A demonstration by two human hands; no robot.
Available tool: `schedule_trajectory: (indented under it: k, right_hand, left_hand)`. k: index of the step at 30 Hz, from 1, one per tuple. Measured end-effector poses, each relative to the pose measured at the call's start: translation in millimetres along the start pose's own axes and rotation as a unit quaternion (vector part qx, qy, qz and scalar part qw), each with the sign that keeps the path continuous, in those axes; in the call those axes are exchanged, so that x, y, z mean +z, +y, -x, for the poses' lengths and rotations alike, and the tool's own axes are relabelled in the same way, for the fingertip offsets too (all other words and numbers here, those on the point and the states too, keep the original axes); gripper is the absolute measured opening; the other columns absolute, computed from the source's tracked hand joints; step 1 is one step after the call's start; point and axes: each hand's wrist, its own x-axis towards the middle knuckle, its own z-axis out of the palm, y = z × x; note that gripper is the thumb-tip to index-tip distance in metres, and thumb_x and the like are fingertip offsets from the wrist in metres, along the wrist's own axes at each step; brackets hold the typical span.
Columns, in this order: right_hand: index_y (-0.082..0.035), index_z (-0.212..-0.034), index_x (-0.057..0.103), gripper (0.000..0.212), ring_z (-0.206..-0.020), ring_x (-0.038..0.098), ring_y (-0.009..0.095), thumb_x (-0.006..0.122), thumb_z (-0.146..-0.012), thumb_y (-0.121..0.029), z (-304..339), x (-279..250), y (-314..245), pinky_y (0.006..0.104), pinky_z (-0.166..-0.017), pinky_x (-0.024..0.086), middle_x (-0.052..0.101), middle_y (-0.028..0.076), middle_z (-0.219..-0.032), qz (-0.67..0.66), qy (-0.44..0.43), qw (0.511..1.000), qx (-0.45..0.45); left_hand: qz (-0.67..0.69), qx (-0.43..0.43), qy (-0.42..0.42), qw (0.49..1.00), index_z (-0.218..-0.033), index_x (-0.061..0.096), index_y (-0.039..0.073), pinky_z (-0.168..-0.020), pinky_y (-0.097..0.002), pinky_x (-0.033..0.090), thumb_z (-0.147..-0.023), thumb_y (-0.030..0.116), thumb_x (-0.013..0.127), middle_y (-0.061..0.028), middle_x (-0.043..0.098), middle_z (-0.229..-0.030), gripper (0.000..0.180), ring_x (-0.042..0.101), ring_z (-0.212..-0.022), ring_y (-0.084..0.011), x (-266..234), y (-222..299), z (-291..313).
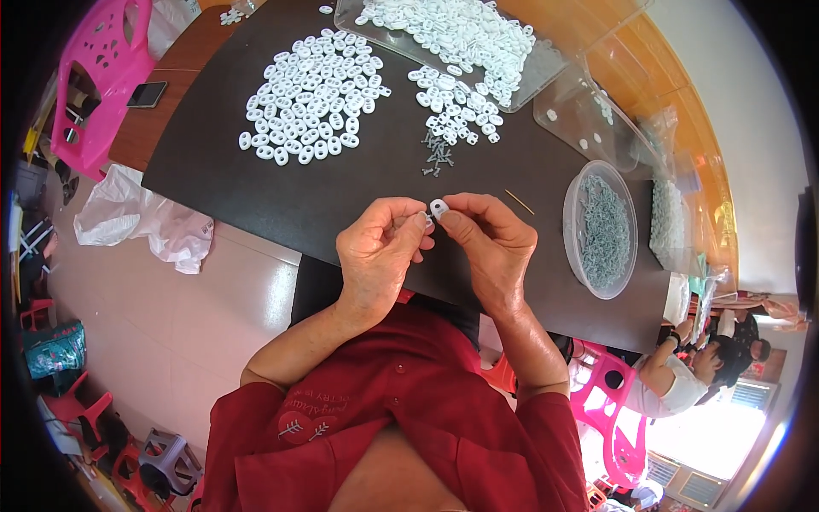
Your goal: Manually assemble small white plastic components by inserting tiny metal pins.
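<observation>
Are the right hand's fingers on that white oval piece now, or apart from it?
Touching. The head view shows the right hand holding the white oval piece in its fingers, its holed end sticking out past them.

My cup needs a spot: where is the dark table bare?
Bare: between the left hand and spread white pieces; between the right hand and round tub, nearer than the stick. Crowded: far middle, with clear tray and grey screws.

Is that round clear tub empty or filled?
At least partly filled: many small grey screw-like pieces show inside the tub; their depth is unclear.
</observation>
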Motion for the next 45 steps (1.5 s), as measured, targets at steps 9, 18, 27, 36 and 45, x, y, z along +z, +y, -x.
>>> schedule_trajectory:
  k: [9, 18, 27, 36, 45]
  right_hand:
    - [0.003, -0.096, 0.066, 0.014, -0.079, 0.058, 0.008, 0.063, -0.083, 0.005, 1.5, 1.5, 8.0, 0.0207, -0.071, 0.048, 0.063, 0.004, -0.086, 0.050, -0.021, 0.997, -0.056]
    - [0.001, -0.101, 0.064, 0.024, -0.077, 0.057, 0.009, 0.065, -0.078, 0.007, 4.5, 4.6, 4.3, 0.0218, -0.067, 0.047, 0.059, 0.004, -0.090, 0.080, -0.040, 0.993, -0.083]
    - [0.001, -0.101, 0.064, 0.030, -0.073, 0.059, 0.016, 0.069, -0.072, 0.006, 4.7, -0.3, 13.2, 0.0264, -0.063, 0.050, 0.058, 0.010, -0.092, 0.200, -0.005, 0.953, -0.226]
    - [0.003, -0.100, 0.064, 0.026, -0.074, 0.060, 0.014, 0.067, -0.075, 0.008, 11.9, -8.1, 7.8, 0.0241, -0.065, 0.049, 0.059, 0.010, -0.093, 0.177, -0.010, 0.953, -0.247]
    - [0.004, -0.104, 0.063, 0.021, -0.083, 0.057, 0.011, 0.058, -0.084, 0.007, 29.2, -26.7, -2.3, 0.0225, -0.073, 0.045, 0.060, 0.008, -0.093, -0.001, -0.027, 0.985, -0.168]
  left_hand:
    - [0.046, 0.021, -0.025, 0.998, -0.110, 0.057, -0.004, -0.058, -0.0198, 0.048, -0.091, 0.001, 0.055, -0.0065, 0.064, -0.087, 0.020, 0.060, -0.072, -0.0087, -4.3, -8.3, 0.7]
    - [0.102, 0.028, -0.040, 0.994, -0.113, 0.057, -0.007, -0.059, -0.0216, 0.048, -0.089, -0.004, 0.054, -0.0089, 0.064, -0.086, 0.024, 0.059, -0.068, -0.0104, -5.6, -14.4, -4.8]
    - [0.112, -0.024, -0.032, 0.993, -0.107, 0.060, -0.008, -0.065, -0.0240, 0.050, -0.089, -0.001, 0.055, -0.0104, 0.066, -0.086, 0.020, 0.060, -0.068, -0.0124, 0.4, -4.4, -4.9]
    - [0.059, 0.029, -0.082, 0.994, -0.107, 0.062, -0.006, -0.065, -0.0209, 0.047, -0.088, 0.002, 0.060, -0.0042, 0.063, -0.085, 0.021, 0.055, -0.071, -0.0088, 3.7, 4.1, 0.9]
    - [-0.023, 0.076, -0.058, 0.995, -0.112, 0.061, -0.004, -0.067, -0.0198, 0.047, -0.089, -0.001, 0.057, -0.0037, 0.059, -0.089, 0.023, 0.054, -0.076, -0.0076, 28.0, 7.2, 24.7]
